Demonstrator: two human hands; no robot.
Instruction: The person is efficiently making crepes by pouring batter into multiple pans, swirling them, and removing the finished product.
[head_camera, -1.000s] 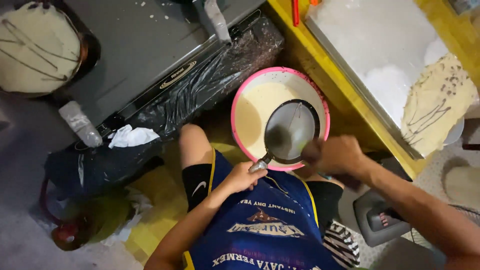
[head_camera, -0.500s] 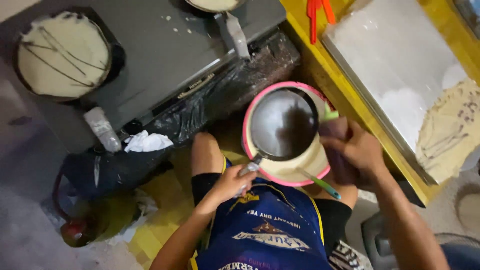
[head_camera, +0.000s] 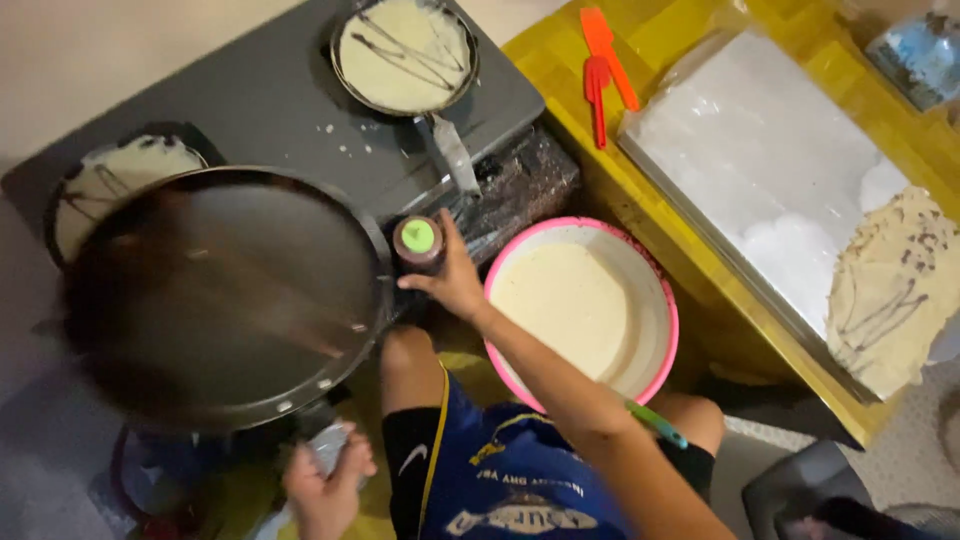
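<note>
At the far left a dark stove top (head_camera: 270, 110) carries a burner pan (head_camera: 110, 185) with pale batter streaked by dark lines, partly hidden behind the big dark frying pan (head_camera: 225, 300), which is round, blurred and empty, its inside matte grey-black with a shiny rim, raised close to the camera above the stove's front edge. The left hand (head_camera: 325, 485) is clenched around its handle at the bottom of the view. Just right of the pan's rim, the right hand (head_camera: 450, 280) is wrapped around a brown squeeze bottle (head_camera: 418, 240) with a green cap, seen from above, at the stove's front edge. Behind it another pan (head_camera: 405, 55) holds a pale crepe with dark drizzle. Further right, touching the person's knees, sits a pink bowl (head_camera: 655, 290) of creamy batter. On the yellow table (head_camera: 570, 70) lie orange spatulas (head_camera: 605, 65), a white tray (head_camera: 770, 160) and a finished crepe (head_camera: 895, 285).
</note>
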